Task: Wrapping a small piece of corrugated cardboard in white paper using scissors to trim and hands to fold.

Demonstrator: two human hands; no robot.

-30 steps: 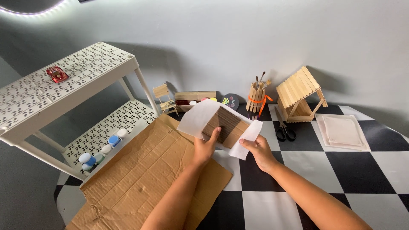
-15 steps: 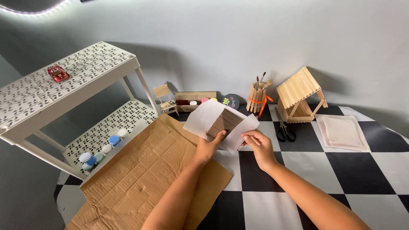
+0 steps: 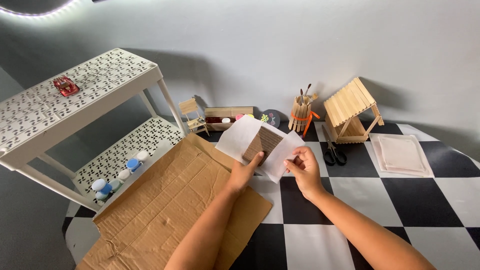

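Both hands have drawn the white paper (image 3: 240, 137) closer around the small cardboard piece (image 3: 263, 144); left hand (image 3: 243, 173) and right hand (image 3: 302, 170) fingers stay clamped on it.

Worktop (image 3: 400, 210): black-white checkered.
Shelf rack (image 3: 75, 95): white, perforated; red toy car (image 3: 66, 85) on top, paint pots (image 3: 117, 175) below.
Cardboard sheet (image 3: 170, 210): flat, left.
Back row: stick house (image 3: 350, 111), brush holder (image 3: 301, 112), scissors (image 3: 332, 150), mini chair (image 3: 192, 114).
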